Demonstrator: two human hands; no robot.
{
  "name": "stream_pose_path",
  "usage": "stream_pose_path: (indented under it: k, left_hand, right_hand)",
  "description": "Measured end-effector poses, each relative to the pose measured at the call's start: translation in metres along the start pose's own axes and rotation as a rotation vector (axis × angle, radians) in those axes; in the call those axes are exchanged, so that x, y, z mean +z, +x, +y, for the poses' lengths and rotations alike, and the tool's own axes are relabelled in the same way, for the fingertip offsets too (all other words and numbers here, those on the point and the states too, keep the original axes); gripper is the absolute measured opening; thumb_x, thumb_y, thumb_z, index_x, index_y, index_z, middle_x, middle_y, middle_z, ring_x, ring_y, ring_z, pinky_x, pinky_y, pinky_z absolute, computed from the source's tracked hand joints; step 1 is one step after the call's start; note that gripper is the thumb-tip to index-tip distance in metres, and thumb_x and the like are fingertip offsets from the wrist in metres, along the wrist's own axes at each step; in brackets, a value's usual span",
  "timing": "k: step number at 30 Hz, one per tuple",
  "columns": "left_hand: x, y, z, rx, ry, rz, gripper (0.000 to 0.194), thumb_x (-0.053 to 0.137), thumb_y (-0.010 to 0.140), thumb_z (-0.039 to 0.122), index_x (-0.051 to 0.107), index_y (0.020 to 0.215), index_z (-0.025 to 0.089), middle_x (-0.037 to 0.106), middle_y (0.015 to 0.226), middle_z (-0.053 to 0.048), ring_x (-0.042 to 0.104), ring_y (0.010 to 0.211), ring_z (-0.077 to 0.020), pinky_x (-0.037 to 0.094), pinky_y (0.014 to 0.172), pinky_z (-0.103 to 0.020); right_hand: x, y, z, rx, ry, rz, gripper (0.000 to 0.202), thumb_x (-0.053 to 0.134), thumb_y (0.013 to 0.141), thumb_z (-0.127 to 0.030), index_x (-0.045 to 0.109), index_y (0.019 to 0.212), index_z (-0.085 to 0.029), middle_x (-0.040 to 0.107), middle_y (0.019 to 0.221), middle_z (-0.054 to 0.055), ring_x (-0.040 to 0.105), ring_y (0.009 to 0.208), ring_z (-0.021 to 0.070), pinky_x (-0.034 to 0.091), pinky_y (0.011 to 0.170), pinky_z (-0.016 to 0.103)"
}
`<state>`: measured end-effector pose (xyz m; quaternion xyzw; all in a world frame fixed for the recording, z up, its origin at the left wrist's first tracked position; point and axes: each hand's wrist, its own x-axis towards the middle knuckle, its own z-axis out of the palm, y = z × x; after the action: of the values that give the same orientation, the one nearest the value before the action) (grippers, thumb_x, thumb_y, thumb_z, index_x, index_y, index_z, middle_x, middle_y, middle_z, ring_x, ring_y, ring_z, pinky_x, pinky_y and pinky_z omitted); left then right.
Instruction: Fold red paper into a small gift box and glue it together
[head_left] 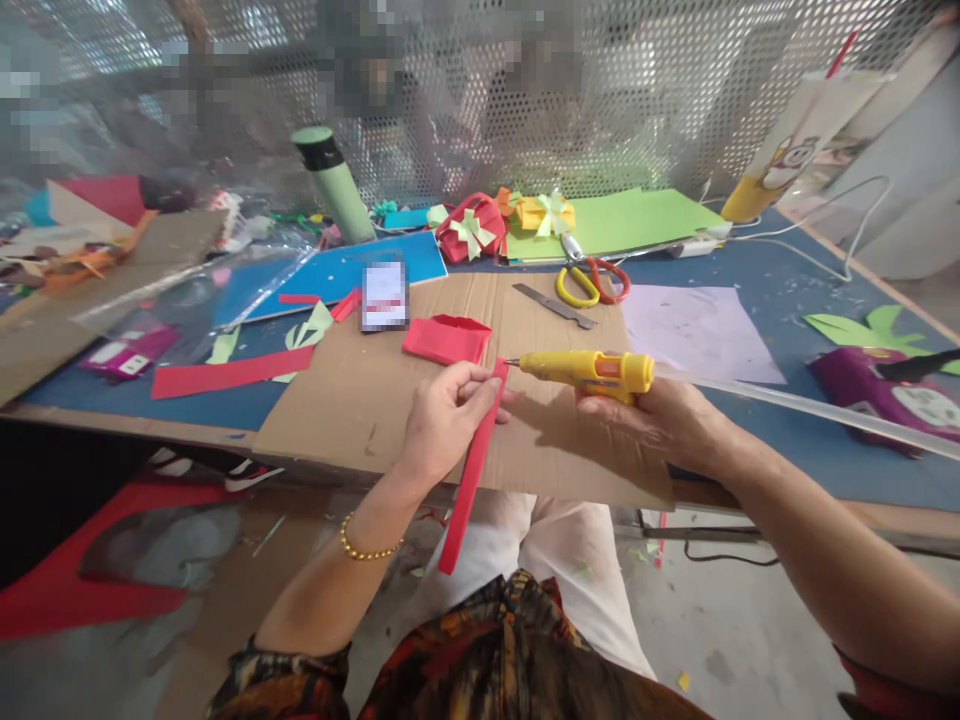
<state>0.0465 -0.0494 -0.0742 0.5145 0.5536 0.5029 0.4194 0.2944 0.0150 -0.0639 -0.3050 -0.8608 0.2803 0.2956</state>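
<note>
My left hand [448, 412] pinches a long red strip [471, 490] near its upper end, and the strip's lower part hangs past the table edge over my lap. In my right hand [686, 420] is a yellow hot glue gun [589, 370], with a clear glue stick [795, 400] sticking out of its back. The gun's nozzle is at the top end of the strip; whether it touches cannot be made out. Just beyond my left fingers, a folded red piece [444, 341] lies on the cardboard [337, 410].
Behind are scissors [589, 280], a metal blade [555, 305], a phone [384, 295], a red bow-topped piece [471, 228] and green sheets [637, 220]. A green bottle [337, 190] stands at the back, a drink cup [787, 150] back right. A purple device [885, 395] sits at right.
</note>
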Motion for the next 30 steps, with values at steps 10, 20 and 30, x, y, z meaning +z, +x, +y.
stream_pose_path:
  k: [10,20,30]
  left_hand:
    - [-0.0012,0.0002,-0.0012,0.028,0.003,-0.016,0.023,0.07,0.093,0.041,0.069,0.089,0.018,0.084,0.085,-0.006,0.079,0.066,-0.0162,0.061,0.062,-0.022]
    - [-0.0009,-0.0002,-0.0001,0.038,-0.01,-0.037,0.023,0.072,0.093,0.041,0.07,0.089,0.018,0.084,0.085,-0.007,0.08,0.066,-0.0164,0.061,0.062,-0.021]
    - [-0.001,-0.0011,-0.0007,0.044,-0.027,-0.054,0.02,0.069,0.095,0.038,0.069,0.091,0.018,0.084,0.088,-0.006,0.08,0.068,-0.0172,0.062,0.065,-0.024]
  right_hand:
    - [0.0015,-0.0005,-0.0025,0.057,-0.012,0.012,0.061,0.051,0.094,-0.078,0.082,0.1,-0.025,0.078,0.091,0.01,0.073,0.077,0.0276,0.063,0.069,0.041]
    - [0.0011,-0.0006,-0.003,0.076,-0.014,-0.023,0.057,0.054,0.095,-0.073,0.081,0.104,-0.024,0.079,0.095,0.01,0.074,0.081,0.0281,0.063,0.07,0.042]
    - [0.0005,0.0007,-0.006,0.095,0.001,-0.02,0.056,0.056,0.095,-0.071,0.08,0.106,-0.022,0.078,0.099,0.012,0.074,0.086,0.0307,0.062,0.077,0.044]
